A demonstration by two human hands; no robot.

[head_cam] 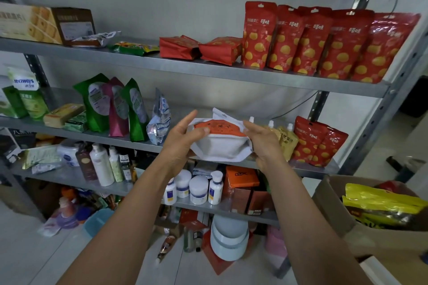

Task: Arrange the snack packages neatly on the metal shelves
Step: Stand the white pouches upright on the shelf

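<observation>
I hold a white snack pouch (221, 146) with an orange label in front of the middle metal shelf (301, 170). My left hand (183, 141) grips its left end, thumb on the orange label. My right hand (264, 143) grips its right end. Several red pouches with yellow dots (324, 41) stand in a row on the upper shelf (208, 69). Two like red pouches (317, 143) stand at the right of the middle shelf, beside yellow spouted pouches (287, 141). Green and pink pouches (111, 104) stand further left.
A cardboard box (342, 215) with yellow snack bags (382, 206) stands at the lower right. Bottles and jars (196, 187) fill the shelf below. Two red bags (199, 50) lie flat on the upper shelf. Bowls and bottles clutter the floor.
</observation>
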